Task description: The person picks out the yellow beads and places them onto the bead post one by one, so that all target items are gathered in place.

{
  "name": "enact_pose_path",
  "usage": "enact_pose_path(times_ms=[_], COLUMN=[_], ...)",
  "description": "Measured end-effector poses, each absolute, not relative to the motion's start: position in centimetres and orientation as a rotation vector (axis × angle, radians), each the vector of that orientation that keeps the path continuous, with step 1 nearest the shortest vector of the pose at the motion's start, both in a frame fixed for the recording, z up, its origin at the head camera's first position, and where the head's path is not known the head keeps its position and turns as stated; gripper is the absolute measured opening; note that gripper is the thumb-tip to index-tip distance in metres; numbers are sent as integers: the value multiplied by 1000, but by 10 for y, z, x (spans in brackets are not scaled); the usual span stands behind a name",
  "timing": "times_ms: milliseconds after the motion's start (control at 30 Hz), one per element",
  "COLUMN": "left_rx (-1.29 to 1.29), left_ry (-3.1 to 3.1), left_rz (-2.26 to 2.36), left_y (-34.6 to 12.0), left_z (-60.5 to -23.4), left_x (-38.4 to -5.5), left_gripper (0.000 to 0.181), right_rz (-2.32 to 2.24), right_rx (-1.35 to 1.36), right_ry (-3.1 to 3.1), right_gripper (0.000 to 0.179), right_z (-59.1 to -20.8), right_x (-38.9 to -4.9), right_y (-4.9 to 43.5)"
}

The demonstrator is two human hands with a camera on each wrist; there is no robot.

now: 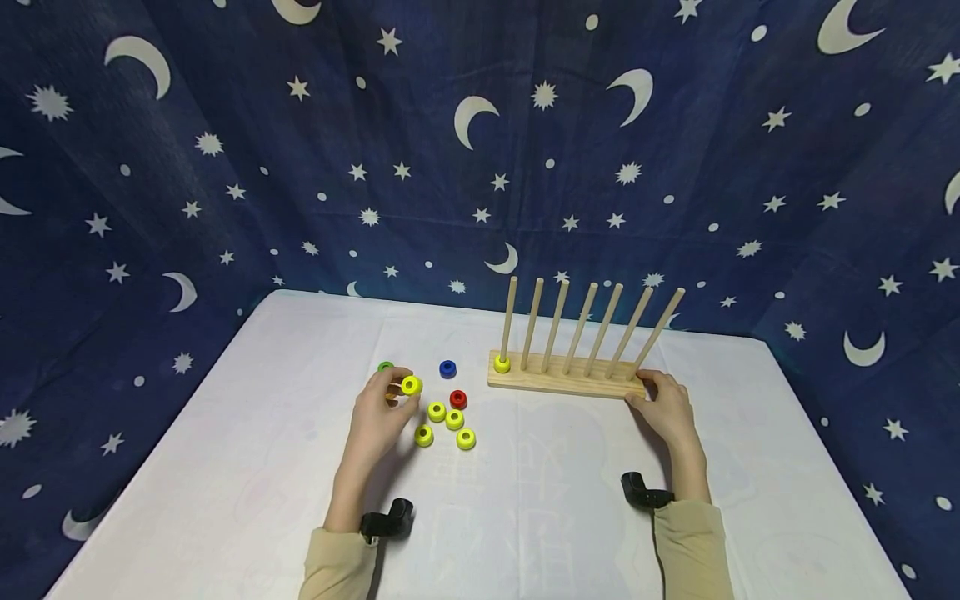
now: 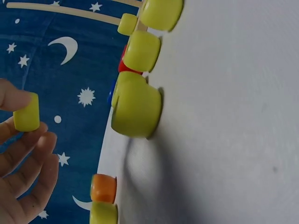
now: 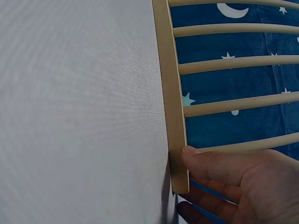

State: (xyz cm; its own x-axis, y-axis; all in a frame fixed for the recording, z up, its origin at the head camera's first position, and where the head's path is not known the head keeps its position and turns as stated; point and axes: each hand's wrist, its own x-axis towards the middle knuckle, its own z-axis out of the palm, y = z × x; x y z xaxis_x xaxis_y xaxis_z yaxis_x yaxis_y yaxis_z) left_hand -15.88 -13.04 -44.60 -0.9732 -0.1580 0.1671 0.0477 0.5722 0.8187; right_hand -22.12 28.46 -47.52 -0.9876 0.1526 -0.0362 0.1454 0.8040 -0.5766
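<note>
Between thumb and fingers, my left hand (image 1: 377,421) pinches a yellow ring (image 1: 411,390), held up over the left part of the table. The left wrist view shows that yellow ring (image 2: 27,113) side-on at the fingertips. My right hand (image 1: 669,410) grips the right end of a wooden peg board (image 1: 558,381); its thumb lies on the board's edge (image 3: 174,116) in the right wrist view. Several upright pegs rise from the board. One yellow ring (image 1: 502,367) sits at the foot of the leftmost peg.
Loose yellow rings (image 1: 466,443) lie right of the left hand, with a red ring (image 1: 458,405) and a blue ring (image 1: 447,374) behind them. A green ring (image 1: 385,365) and an orange ring (image 2: 103,188) are partly hidden by that hand in the head view. A patterned cloth (image 1: 420,225) hangs behind the table.
</note>
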Motion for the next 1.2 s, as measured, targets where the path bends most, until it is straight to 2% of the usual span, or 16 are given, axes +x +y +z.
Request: enact_pose_path(times_ms=[800, 1200], left_rx=[45, -5], left_ry=[-2495, -2499], left_rz=[-1331, -1284], left_y=[-106, -97], left_z=[-428, -413], left_x=[-155, -170], left_gripper=[34, 33], right_rz=[960, 974], right_rx=[-224, -240], right_ry=[-2970, -2954], right_gripper=[56, 57], right_z=[-474, -476], right_x=[-223, -222], right_y=[285, 286])
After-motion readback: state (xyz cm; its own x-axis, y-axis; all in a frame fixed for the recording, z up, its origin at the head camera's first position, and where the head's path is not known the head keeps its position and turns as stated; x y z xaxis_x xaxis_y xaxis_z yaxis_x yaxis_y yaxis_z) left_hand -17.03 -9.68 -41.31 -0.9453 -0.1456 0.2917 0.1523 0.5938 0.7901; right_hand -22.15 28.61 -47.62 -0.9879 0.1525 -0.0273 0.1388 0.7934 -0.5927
